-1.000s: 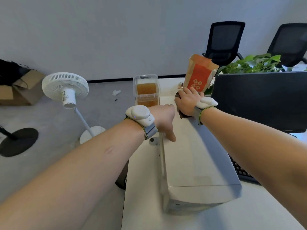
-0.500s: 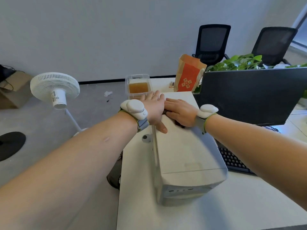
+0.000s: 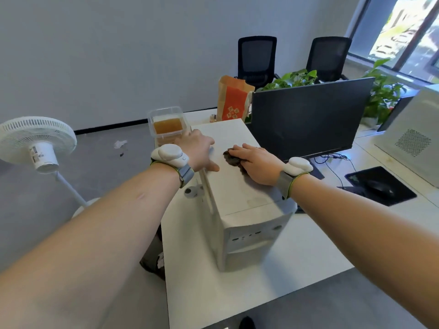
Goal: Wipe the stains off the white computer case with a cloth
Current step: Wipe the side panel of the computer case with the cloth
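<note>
White computer case (image 3: pixel 240 186) lying on its side on the desk (image 3: pixel 237 276), front panel toward the viewer, broad side panel facing up. Dark cloth (image 3: pixel 231 157) crumpled on that upper panel, pressed flat under the right hand (image 3: pixel 257 162), fingers extended over the fabric rather than curled round it. Left hand (image 3: pixel 199 153) resting on the case's left upper edge, fingers straight and thumb laid along the top, bracing rather than gripping. Compared with half a second before: hands no longer touching each other, now apart; cloth, then almost wholly hidden under the right palm, now showing beyond the fingertips; right hand shifted toward the middle of the panel and somewhat nearer the viewer than a second ago, when working near the far end. Judged as mid-stroke in a wiping pass, far section probably covered, near half of the panel and the front face likely still to do. Faint discolouration near the front edge of the panel, too indistinct to confirm as a stain. Monitor (image 3: pixel 306 117) close beside the case on the right.
</note>
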The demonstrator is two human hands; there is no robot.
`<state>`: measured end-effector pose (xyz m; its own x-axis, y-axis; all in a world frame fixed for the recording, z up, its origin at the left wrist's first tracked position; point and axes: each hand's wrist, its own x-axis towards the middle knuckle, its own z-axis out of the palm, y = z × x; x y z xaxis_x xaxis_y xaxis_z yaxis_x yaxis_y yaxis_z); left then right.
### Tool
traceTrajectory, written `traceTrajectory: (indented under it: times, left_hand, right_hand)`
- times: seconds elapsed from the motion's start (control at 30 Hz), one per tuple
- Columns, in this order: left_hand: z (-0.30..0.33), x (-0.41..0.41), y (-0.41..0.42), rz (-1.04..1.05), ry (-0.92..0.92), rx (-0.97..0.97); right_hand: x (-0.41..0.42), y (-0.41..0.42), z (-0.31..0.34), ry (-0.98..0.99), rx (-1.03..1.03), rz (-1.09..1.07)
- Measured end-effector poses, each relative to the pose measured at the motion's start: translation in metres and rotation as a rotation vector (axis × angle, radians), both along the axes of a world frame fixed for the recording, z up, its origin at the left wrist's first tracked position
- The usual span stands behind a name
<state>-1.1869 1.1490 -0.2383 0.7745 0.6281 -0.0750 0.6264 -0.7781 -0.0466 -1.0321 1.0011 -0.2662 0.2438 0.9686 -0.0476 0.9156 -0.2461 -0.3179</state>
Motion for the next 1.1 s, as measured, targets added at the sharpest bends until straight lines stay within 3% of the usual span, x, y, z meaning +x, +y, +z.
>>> traceTrajectory:
  times: [0.17,0.3,0.5,0.6,0.7,0.8,0.97,1.1]
  left_hand:
    - [-0.001,-0.011,-0.017,-0.038,0.009,0.138]
    - [-0.011,-0.014,-0.034,-0.185,-0.065,0.185]
    - [-0.011,-0.017,-0.088,-0.329,-0.114,-0.159]
    - [-0.018,-0.016,-0.103,-0.332,-0.120,-0.214]
    - [-0.022,-0.017,-0.109,-0.327,-0.112,-0.229]
    - [-0.019,-0.017,-0.115,-0.354,-0.121,-0.239]
    - [-0.019,-0.012,-0.133,-0.357,-0.206,-0.276]
    - [-0.039,-0.007,-0.133,-0.224,-0.451,-0.261]
  right_hand:
    - [-0.014,-0.042,0.002,0.250,0.037,-0.093]
    - [-0.035,-0.075,-0.002,0.302,0.184,-0.244]
    - [-0.070,-0.108,-0.016,0.135,0.315,-0.314]
    - [-0.084,-0.124,-0.033,0.023,0.342,-0.266]
    - [-0.092,-0.139,-0.054,-0.057,0.431,-0.407]
    - [-0.097,-0.142,-0.058,0.078,0.514,-0.634]
    - [-0.087,-0.145,-0.054,0.299,0.682,-0.754]
    - [-0.076,-0.156,-0.058,0.535,0.633,-0.928]
